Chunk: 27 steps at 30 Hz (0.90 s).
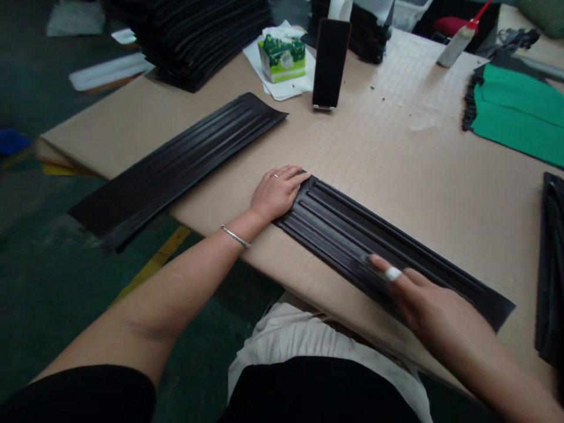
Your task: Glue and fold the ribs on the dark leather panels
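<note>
A long black ribbed panel (352, 229) lies flat along the table's near edge, slanting down to the right. My left hand (278, 191) rests on its left end with the fingers extended, pressing on the corner. Over the panel's middle is my right hand (414, 288), its index finger, with a white band around it, pointing at the ribs; its other fingers are curled underneath and blurred, and whether they hold anything is hidden. To the left, more black ribbed panels (189, 158) lie stacked, sticking out past the table edge.
On the brown table (414, 147) stand a phone (331, 64) and a green tissue box (282, 57). Behind are black stacks (189, 35) and a bottle with a red nozzle (457, 46). Green sheets (520, 111) and a dark folded pile (550, 264) sit at the right.
</note>
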Motion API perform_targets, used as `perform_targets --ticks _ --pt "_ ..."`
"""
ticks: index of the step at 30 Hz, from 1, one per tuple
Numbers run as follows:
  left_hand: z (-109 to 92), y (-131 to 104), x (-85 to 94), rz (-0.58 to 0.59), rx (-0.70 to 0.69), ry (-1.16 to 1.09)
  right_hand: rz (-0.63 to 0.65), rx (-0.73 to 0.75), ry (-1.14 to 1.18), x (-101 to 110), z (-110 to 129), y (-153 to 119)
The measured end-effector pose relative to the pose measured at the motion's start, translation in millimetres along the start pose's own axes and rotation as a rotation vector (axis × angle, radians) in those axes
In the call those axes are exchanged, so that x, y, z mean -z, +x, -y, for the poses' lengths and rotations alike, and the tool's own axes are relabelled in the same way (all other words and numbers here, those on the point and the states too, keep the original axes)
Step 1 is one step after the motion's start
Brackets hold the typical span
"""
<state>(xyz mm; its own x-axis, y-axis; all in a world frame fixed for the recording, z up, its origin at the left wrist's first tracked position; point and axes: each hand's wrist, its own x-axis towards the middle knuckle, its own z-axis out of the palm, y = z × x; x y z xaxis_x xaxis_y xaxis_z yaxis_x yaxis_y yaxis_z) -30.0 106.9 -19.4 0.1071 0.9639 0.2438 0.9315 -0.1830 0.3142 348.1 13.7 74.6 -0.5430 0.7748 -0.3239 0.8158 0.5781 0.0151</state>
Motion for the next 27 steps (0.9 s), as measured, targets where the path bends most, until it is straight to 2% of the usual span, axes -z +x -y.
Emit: perform_targets --ticks 2,4,6,9,13,17,21,25,27 --pt "0 -1 0.6 0.001 -0.019 0.0 0.068 0.068 -0.063 16 58 53" --pt "0 -1 0.7 -0.001 -0.024 -0.001 0.083 0.103 -0.075 31 102 94" --pt "-1 -1 0.7 0.001 -0.017 -0.007 0.088 0.104 -0.084 43 128 120" --pt "-1 0 0.9 0.007 -0.01 -0.018 0.106 0.104 -0.108 57 140 135" --pt "-2 0 1.7 -0.002 -0.015 -0.024 0.171 0.124 -0.155 70 128 125" --pt "-2 0 1.9 -0.009 -0.047 -0.015 0.276 0.081 -0.256 65 99 88" --pt "0 1 1.5 -0.009 -0.049 -0.031 0.316 0.048 -0.341 40 55 31" --pt "3 1 0.9 -0.009 -0.038 -0.013 0.201 0.02 -0.361 5 3 -37" --pt "4 1 0.6 -0.005 -0.045 -0.004 0.117 -0.021 -0.263 -12 -24 -73"
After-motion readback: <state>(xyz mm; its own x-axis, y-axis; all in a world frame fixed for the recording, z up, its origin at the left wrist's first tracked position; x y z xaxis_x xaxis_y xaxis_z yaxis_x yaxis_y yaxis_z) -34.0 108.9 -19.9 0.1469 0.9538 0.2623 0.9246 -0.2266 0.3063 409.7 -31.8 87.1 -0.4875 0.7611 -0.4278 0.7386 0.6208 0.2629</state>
